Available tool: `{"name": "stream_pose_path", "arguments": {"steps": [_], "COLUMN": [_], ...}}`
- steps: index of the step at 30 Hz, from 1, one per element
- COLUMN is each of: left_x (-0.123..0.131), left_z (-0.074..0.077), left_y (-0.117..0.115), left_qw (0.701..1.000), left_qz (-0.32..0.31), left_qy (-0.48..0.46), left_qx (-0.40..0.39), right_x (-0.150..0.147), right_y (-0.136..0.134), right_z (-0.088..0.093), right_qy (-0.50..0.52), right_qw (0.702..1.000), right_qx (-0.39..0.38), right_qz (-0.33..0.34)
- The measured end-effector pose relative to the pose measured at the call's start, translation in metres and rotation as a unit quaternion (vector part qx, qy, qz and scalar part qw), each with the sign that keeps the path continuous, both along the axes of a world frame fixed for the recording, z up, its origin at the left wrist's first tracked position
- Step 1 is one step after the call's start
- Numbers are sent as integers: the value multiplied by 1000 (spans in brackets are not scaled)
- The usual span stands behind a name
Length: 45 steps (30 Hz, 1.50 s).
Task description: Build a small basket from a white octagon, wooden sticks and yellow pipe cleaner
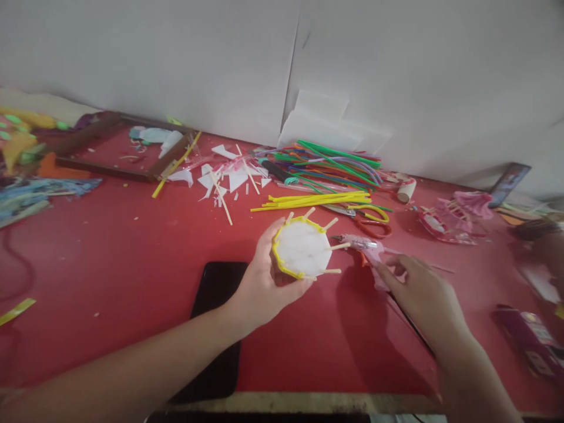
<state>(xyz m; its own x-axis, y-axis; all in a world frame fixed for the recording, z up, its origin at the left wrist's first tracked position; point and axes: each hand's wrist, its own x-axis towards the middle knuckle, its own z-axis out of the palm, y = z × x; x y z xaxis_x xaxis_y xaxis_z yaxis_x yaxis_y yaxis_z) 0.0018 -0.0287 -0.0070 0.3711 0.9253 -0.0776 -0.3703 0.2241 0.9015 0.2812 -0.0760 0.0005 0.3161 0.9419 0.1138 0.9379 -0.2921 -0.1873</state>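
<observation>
My left hand [264, 279] holds up a round white piece [303, 247] by its left and lower edges. Yellow strip runs along that piece's left side and top, and several small wooden sticks point outward from its rim. To the right, my right hand [423, 294] is closed around the handle of a pink glue gun [374, 258]. The gun's metal nozzle points left, close to the sticks on the white piece's right side. A dark cord trails from the gun beneath my right hand.
A black phone [220, 329] lies under my left forearm. Yellow strips [308, 201], scissors [374, 220] and colourful pipe cleaners [335, 164] lie behind. White scraps [233, 176] and a brown frame [106, 170] are further left. At right are a pink craft piece [449, 220] and a maroon object [529, 341].
</observation>
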Motion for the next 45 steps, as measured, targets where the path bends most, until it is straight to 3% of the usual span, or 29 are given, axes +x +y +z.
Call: {"name": "stream_pose_path", "arguments": {"steps": [3, 6, 9, 12, 17, 27, 30, 35, 41, 45], "left_x": [0, 2, 3, 1, -2, 0, 0, 0, -1, -2], "left_z": [-5, -9, -11, -9, -6, -12, -11, -4, -2, -3], "left_y": [3, 5, 4, 2, 3, 5, 5, 6, 7, 8], "left_qw": [1000, 997, 994, 994, 995, 994, 994, 993, 993, 993], "left_qz": [9, -1, -28, -49, -49, -30, -23, -9, -8, -6], "left_qy": [-16, -38, -52, -42, -22, -42, -39, -40, -29, -23], "left_qx": [-21, -68, -92, -84, -80, -100, -102, -115, -117, -116], "right_x": [-12, -27, -43, -61, -84, -82, -80, -76, -73, -73], "right_y": [27, 72, 125, 170, 203, 212, 208, 203, 214, 216], "right_z": [15, 19, 11, -1, -6, 1, 15, 43, 52, 73], "right_qy": [-15, -6, -25, -33, -56, -65, -52, -2, -11, -5], "right_qw": [993, 971, 943, 922, 895, 906, 908, 903, 903, 900], "right_qx": [95, 122, 69, 38, -4, 4, 45, 201, 172, 267], "right_qz": [73, 204, 324, 384, 443, 418, 412, 380, 393, 345]}}
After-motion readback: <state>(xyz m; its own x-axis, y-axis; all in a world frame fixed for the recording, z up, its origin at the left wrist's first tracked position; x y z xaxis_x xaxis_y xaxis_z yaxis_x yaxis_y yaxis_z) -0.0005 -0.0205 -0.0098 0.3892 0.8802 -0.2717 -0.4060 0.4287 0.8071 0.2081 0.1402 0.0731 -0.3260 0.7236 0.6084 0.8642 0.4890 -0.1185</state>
